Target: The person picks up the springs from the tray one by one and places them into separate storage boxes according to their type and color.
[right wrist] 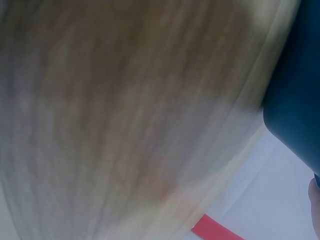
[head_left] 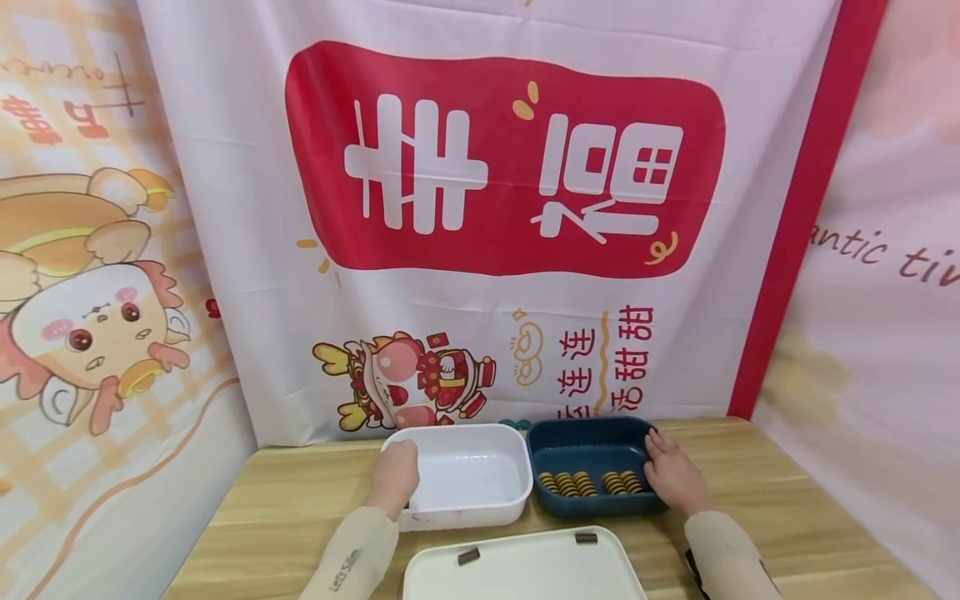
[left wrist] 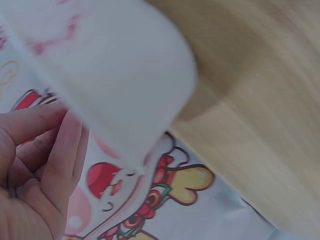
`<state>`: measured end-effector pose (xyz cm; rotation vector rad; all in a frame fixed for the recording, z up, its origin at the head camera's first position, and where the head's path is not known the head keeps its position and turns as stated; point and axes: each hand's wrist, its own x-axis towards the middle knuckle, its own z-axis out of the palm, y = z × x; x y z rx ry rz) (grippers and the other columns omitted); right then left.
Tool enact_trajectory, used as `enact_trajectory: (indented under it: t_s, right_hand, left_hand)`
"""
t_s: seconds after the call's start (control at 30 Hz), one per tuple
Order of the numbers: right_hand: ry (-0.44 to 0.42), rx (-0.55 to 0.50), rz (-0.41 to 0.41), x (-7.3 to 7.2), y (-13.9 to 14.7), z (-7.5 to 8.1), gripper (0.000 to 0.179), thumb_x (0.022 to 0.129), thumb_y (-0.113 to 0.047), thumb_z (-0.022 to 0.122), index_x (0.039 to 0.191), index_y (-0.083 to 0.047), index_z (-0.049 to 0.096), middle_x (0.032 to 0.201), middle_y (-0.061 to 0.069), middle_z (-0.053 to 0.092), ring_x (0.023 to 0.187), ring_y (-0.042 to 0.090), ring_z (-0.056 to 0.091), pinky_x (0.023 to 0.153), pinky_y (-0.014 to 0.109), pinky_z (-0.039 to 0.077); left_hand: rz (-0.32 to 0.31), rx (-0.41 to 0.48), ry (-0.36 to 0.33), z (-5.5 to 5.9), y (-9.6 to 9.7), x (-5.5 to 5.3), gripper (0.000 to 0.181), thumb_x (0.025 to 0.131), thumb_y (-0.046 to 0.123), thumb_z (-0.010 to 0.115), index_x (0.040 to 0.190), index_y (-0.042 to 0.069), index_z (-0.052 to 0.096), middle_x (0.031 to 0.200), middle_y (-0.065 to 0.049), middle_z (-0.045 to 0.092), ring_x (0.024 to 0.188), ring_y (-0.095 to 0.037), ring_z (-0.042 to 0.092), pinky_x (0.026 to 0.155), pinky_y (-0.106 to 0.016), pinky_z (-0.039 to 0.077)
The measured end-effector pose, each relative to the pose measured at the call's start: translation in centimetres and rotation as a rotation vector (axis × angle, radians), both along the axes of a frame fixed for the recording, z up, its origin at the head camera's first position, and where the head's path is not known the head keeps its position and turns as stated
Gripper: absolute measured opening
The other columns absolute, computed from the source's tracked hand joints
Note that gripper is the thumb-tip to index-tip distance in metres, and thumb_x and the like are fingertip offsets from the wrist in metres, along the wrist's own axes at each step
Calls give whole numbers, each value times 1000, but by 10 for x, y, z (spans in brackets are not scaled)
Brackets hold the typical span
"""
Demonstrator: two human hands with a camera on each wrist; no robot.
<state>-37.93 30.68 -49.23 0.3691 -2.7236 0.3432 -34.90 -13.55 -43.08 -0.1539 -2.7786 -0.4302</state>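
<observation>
My left hand (head_left: 395, 477) grips the left rim of a white plastic basin (head_left: 472, 515). In the left wrist view, fingers (left wrist: 62, 150) pinch the rim of that basin, whose outer wall (left wrist: 135, 65) fills the upper part. At the right, my right hand (head_left: 675, 473) holds the right rim of a dark blue basin (head_left: 588, 433). Rows of dark-and-yellow striped round cookies (head_left: 567, 484) lie inside it. In the right wrist view only the blue basin's corner (right wrist: 295, 110) and a bit of a finger (right wrist: 315, 202) show.
A white tray (head_left: 525, 575) stands on the wooden table (head_left: 285, 508) in front, with two small brown ridged pieces (head_left: 468, 556) near its far edge. The basins stand side by side before a hanging printed cloth (head_left: 247, 208). Printed walls flank the table.
</observation>
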Motion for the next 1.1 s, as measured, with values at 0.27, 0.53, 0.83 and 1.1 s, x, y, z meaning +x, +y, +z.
enact_trajectory:
  t_s: [0.27,0.53,0.83,1.1]
  right_hand:
    - [25,4,6,0,3,-1,42,88,-7,55,121,20,52,131,36,47,128,50,36,105,61,28]
    - [17,0,6,1,3,1,43,88,-6,55,121,21,52,132,36,46,128,50,36,104,62,28]
    - [13,3,5,2,1,1,42,89,-6,55,121,20,53,132,35,47,129,49,36,105,61,28]
    - [4,-6,1,1,0,1,42,89,-6,55,122,19,52,133,34,46,129,48,35,106,61,28]
  left_hand:
    - [-80,185,-91,24,9,19,18,71,-3,76,60,5,64,57,0,59,55,-15,54,55,-32,51]
    - [-191,283,-124,34,26,44,20,74,-1,76,59,7,64,52,4,55,49,-9,49,47,-24,43]
    - [-312,204,-207,14,41,66,18,64,2,80,58,12,68,52,8,57,49,-8,49,49,-25,43]
    - [-289,-73,-28,-26,56,76,25,60,2,80,54,14,60,52,8,53,49,-8,46,49,-32,49]
